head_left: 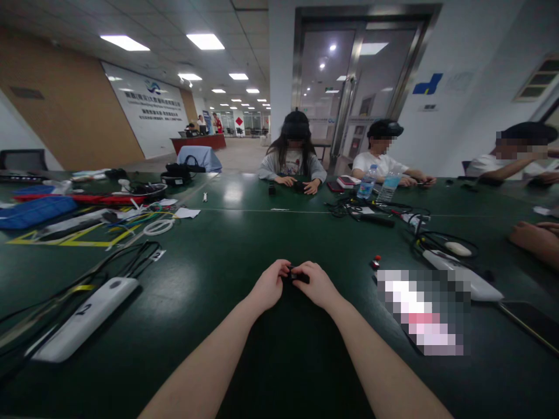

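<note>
Both my hands meet over the dark green table (209,302), straight ahead of me. A small black object (299,276) sits between them, too dark and too small for its kind to show. My left hand (271,285) is closed with its fingertips on the left end of this object. From the other side, my right hand (318,284) pinches it between thumb and fingers. The fingers hide part of it. To the right of my hands lies a little red and silver item (375,262), beside a flat thing blurred by large pixels (421,311).
A white power strip (87,317) with black cables lies at left, another power strip (463,276) at right. Farther back are a blue tray (37,212), water bottles (367,183) and tangled cables (349,208). Several people with headsets sit around the table; one person's hand (535,240) rests far right.
</note>
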A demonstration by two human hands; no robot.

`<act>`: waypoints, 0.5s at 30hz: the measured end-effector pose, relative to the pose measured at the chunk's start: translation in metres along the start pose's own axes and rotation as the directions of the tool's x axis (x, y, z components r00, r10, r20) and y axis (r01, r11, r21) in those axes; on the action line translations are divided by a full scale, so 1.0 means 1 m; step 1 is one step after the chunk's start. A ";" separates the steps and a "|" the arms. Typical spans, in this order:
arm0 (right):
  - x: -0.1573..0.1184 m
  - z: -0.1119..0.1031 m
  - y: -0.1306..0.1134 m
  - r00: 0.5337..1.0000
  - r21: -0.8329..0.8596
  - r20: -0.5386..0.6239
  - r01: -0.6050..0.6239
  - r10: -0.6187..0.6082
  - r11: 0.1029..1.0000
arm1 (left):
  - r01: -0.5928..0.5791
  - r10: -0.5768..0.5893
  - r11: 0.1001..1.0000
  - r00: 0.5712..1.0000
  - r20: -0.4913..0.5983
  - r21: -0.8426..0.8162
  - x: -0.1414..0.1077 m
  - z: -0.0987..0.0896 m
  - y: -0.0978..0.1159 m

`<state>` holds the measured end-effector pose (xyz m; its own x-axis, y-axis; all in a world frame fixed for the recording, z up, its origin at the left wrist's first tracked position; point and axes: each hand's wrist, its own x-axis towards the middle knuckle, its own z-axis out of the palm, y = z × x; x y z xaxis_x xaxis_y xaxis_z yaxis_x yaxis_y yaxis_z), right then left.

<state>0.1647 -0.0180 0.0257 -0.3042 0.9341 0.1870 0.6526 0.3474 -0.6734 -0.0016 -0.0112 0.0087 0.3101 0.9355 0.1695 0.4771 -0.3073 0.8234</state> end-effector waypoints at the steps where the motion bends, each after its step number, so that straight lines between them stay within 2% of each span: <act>1: 0.000 0.000 0.000 1.000 -0.003 -0.002 0.001 -0.001 1.000 | -0.007 0.007 1.000 1.000 -0.005 -0.002 0.000 0.000 -0.001; 10: 0.000 0.002 -0.001 1.000 0.031 -0.028 0.007 -0.006 0.999 | 0.045 -0.045 0.999 0.998 0.040 -0.012 0.000 -0.004 0.003; 12: 0.002 0.003 0.002 0.998 0.106 -0.059 -0.030 0.037 0.994 | 0.064 -0.063 0.998 0.997 0.051 -0.019 0.000 -0.006 0.005; 15: 0.007 0.005 0.013 0.980 0.378 -0.116 -0.106 0.160 0.920 | 0.087 -0.085 0.996 0.994 0.071 -0.028 -0.001 -0.007 0.005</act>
<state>0.1672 -0.0080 0.0144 -0.1135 0.9809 0.1582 0.3703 0.1895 -0.9094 -0.0051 -0.0119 0.0162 0.3261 0.9434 0.0603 0.4792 -0.2200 0.8497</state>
